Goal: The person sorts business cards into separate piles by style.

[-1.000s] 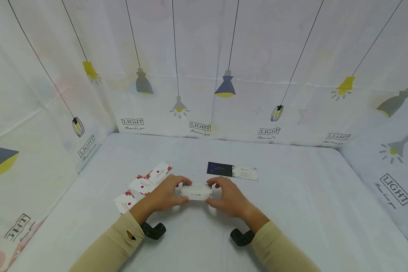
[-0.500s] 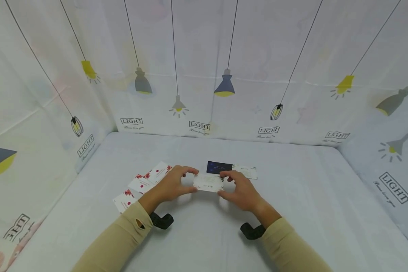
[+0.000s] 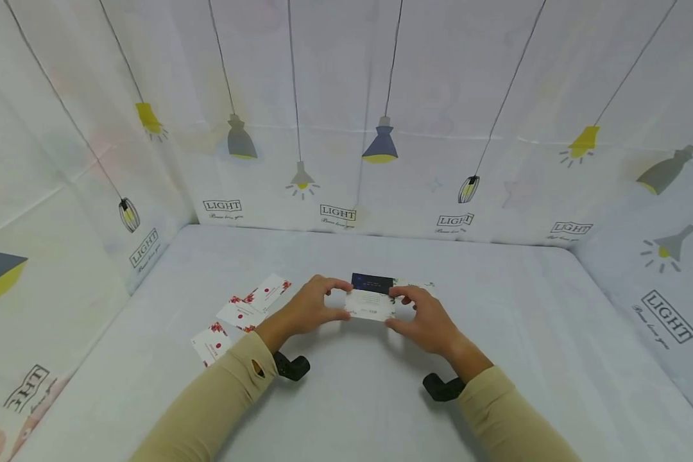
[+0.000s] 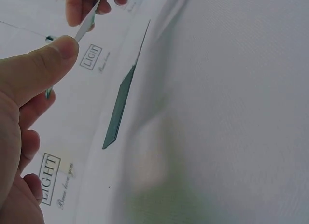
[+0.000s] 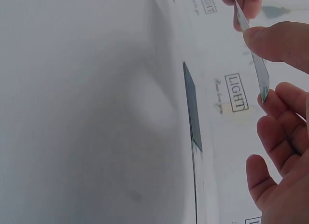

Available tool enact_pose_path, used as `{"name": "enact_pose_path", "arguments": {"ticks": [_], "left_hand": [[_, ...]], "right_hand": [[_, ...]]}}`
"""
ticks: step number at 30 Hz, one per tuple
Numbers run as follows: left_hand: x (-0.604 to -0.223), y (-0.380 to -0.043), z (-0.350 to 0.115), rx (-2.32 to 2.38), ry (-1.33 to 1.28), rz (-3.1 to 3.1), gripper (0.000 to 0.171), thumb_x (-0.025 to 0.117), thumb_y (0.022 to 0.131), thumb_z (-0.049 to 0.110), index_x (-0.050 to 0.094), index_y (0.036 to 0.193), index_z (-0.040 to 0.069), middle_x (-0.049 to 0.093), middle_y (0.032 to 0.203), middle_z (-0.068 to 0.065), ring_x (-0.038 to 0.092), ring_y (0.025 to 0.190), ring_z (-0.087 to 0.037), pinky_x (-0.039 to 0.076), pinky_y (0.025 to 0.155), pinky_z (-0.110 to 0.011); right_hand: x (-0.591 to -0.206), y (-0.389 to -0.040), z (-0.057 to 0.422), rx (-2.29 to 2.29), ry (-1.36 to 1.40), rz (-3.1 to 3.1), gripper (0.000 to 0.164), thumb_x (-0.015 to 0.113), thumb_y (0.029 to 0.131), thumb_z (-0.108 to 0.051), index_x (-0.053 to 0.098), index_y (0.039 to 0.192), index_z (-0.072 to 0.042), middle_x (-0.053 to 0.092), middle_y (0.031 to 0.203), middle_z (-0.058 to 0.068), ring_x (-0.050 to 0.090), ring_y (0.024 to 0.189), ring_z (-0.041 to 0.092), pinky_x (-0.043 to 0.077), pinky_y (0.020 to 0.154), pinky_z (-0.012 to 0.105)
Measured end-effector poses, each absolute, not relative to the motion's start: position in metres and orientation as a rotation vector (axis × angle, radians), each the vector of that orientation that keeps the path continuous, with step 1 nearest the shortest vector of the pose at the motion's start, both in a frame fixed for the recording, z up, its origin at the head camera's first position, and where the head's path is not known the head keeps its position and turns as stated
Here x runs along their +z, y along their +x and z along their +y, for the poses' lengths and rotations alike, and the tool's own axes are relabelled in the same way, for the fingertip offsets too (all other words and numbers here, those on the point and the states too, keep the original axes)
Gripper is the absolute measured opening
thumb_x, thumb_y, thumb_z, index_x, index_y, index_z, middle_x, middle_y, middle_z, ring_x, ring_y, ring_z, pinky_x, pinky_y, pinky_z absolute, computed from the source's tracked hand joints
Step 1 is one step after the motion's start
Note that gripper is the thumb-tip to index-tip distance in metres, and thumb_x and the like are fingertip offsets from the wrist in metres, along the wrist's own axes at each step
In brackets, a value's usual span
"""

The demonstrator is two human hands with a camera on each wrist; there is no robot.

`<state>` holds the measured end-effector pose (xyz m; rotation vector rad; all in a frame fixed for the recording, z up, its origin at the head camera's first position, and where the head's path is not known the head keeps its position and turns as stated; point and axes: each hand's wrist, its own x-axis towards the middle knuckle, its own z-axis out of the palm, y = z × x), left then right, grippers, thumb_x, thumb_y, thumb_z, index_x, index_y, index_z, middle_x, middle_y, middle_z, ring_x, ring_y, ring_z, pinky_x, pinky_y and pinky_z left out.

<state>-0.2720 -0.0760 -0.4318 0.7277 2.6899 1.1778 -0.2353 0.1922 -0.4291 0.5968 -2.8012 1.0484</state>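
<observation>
A white business card [image 3: 371,305] with small dark print and leafy corners is pinched between both hands, raised above the table. My left hand [image 3: 310,309] grips its left end with thumb and fingers. At the opposite end, my right hand [image 3: 428,323] pinches it the same way. Edge-on, the held card [image 4: 88,20] looks like a thin sliver in the left wrist view. Just beyond it lies a dark blue card [image 3: 373,282], its lower part overlapped in the head view. A white leaf-patterned card [image 3: 418,283] adjoins that one's right end, mostly hidden by my right fingers.
Several white cards with red flowers lie left of the left arm, among them an upper card [image 3: 268,292] and a lower card [image 3: 210,343]. The white-covered table [image 3: 346,404] meets a lamp-printed cloth backdrop [image 3: 329,83] behind. Black wrist devices sit under both sleeves.
Both hands have carried the white card forward and to the right, toward the dark blue card, which it now overlaps in the head view. The cards on the table stay put.
</observation>
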Motion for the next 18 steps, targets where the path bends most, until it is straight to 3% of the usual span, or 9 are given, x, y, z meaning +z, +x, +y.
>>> {"name": "enact_pose_path", "arguments": {"ticks": [18], "left_hand": [[-0.432, -0.292, -0.04, 1.127, 0.811, 2.614, 0.053, 0.075, 0.092, 0.021, 0.057, 0.142, 0.014, 0.053, 0.131, -0.016, 0.049, 0.116, -0.028, 0.043, 0.097, -0.042]], "right_hand": [[-0.433, -0.246, 0.224, 1.073, 0.5, -2.821, 0.055, 0.077, 0.087, -0.021, 0.057, 0.134, -0.002, 0.059, 0.128, 0.014, 0.052, 0.109, 0.031, 0.042, 0.092, 0.051]]}}
